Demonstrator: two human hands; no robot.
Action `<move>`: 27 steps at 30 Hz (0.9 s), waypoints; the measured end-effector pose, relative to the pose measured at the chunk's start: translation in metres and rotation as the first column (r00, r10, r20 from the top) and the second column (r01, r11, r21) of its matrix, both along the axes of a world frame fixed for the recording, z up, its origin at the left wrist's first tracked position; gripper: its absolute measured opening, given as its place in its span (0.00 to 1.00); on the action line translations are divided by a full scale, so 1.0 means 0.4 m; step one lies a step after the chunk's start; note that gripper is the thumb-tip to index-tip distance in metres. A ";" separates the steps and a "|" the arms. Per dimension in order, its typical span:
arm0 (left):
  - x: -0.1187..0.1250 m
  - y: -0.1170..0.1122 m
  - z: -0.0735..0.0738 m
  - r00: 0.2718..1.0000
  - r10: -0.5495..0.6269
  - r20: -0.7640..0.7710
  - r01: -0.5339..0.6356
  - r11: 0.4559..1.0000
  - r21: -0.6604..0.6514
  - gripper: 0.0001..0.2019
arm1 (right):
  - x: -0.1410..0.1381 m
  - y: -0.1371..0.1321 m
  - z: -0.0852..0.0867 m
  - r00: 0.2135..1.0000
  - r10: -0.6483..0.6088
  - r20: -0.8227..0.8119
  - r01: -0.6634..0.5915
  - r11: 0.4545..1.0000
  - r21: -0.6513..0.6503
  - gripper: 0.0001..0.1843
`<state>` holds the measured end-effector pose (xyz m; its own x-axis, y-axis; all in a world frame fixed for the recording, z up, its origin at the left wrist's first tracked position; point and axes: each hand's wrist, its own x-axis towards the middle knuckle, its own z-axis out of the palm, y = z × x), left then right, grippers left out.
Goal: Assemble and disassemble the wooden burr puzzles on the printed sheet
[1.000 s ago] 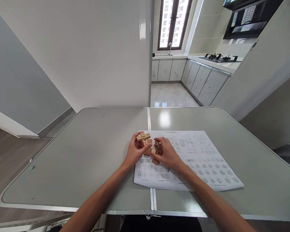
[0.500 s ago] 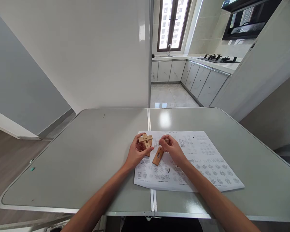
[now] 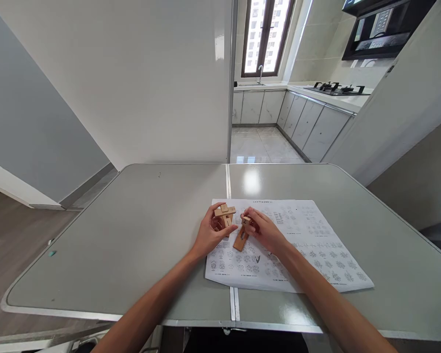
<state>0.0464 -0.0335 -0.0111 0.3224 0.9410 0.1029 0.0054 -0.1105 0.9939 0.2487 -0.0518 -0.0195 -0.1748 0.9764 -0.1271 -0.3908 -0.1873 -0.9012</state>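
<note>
My left hand grips a part-built cluster of interlocked wooden puzzle bars, holding it just above a printed instruction sheet. My right hand pinches a small wooden puzzle piece between thumb and fingers, close to the right of the cluster. A single loose wooden bar with a slot lies on the sheet below and between both hands.
The sheet lies on a grey-green folding table with a seam down its middle. A white wall panel stands behind the table. Beyond it at the right, a kitchen with cabinets, a window and a hob opens up.
My right hand let a bar drop to the sheet and lifted a smaller piece, bringing it close to the cluster. My left hand kept the cluster and turned it slightly.
</note>
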 end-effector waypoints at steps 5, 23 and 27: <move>-0.002 0.002 -0.003 1.000 0.001 0.005 -0.001 1.000 0.018 0.37 | 0.011 0.005 -0.018 0.995 -0.008 -0.096 0.002 0.997 -0.071 0.24; -0.001 0.000 0.000 1.000 0.009 0.002 -0.009 1.000 0.008 0.36 | 0.010 0.004 -0.012 0.989 0.020 -0.146 -0.018 1.000 0.019 0.18; -0.001 -0.002 -0.001 1.000 -0.012 0.026 0.012 1.000 -0.006 0.37 | 0.011 0.009 -0.025 0.978 0.033 -0.204 -0.039 0.999 -0.026 0.19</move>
